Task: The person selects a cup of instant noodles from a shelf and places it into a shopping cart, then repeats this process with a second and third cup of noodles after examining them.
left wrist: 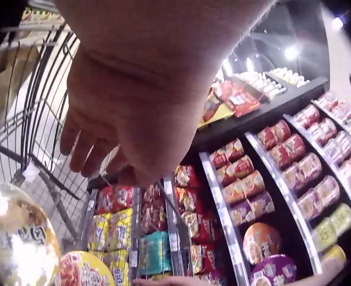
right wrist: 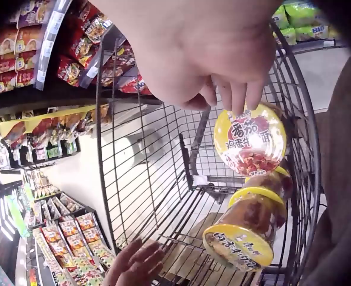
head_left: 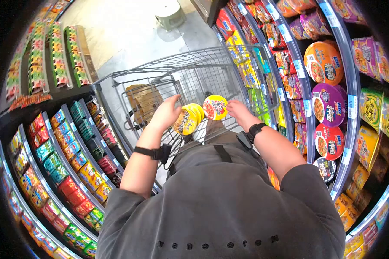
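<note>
A wire shopping cart (head_left: 160, 64) holds several yellow-lidded noodle tubs. My left hand (head_left: 170, 113) is open, fingers extended, beside the brown-and-yellow tub (head_left: 186, 122); the left wrist view shows nothing in its palm. The tub with a red-and-yellow lid (head_left: 215, 107) sits to the right of the others. My right hand (head_left: 242, 115) has its fingertips at that lid's edge. In the right wrist view, fingers of the right hand (right wrist: 223, 59) overlap the top of the lid (right wrist: 250, 143); the thumb's contact is hidden. Below it, the brown-and-yellow tub (right wrist: 238, 244) leans tilted.
Shelves of colourful noodle packets (head_left: 248, 71) stand close on the right, with round noodle bowls (head_left: 328, 103) farther right. Packet shelves (head_left: 75, 162) line the left side. A brown item (head_left: 142, 101) shows through the cart wire. Ahead on the floor is a pale stool (head_left: 168, 15).
</note>
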`<state>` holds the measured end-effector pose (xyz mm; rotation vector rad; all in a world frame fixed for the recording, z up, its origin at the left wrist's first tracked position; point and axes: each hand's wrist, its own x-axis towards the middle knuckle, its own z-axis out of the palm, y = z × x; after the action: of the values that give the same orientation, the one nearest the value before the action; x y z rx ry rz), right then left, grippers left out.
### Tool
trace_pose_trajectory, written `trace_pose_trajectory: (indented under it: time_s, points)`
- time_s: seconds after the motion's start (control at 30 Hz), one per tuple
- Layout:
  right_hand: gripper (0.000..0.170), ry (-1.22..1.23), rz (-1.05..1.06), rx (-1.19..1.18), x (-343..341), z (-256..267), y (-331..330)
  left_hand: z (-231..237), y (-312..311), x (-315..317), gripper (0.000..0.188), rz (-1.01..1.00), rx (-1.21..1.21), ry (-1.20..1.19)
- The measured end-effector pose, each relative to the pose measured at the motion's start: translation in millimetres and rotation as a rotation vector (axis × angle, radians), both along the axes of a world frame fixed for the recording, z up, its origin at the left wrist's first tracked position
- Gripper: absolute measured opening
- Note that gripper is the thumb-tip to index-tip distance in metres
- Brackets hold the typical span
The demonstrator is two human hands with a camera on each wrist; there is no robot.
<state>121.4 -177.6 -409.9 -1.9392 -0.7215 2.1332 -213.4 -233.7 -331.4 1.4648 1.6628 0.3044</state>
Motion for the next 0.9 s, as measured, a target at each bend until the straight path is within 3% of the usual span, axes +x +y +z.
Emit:
trace_pose_trajectory:
  time_s: [0.1, 0.23, 0.5, 0.6, 0.67, 0.9]
  points:
    - [0.035, 0.069, -0.157, 0.034, -11, 19, -11, 41, -35, -34, 0.049, 0.095, 0.068, 0.022]
    - [0.034, 0.136, -0.08, 0.128, -19, 32, -32, 86, -89, -74, 0.048, 0.219, 0.052, -0.001]
    - [0.029, 0.103, -0.129, 0.238, -14, 61, -86, 101, -190, -126, 0.043, 0.33, 0.134, -0.079]
    - [0.029, 0.134, -0.173, 0.272, -4, 81, -119, 81, -211, -130, 0.044, 0.273, 0.173, -0.042]
    - [0.028, 0.14, -0.207, 0.319, 7, 80, -145, 58, -217, -129, 0.045, 0.212, 0.16, -0.15]
    - [0.027, 0.094, -0.314, 0.294, 47, 104, -211, 73, -205, -94, 0.048, -0.035, 0.072, -0.195]
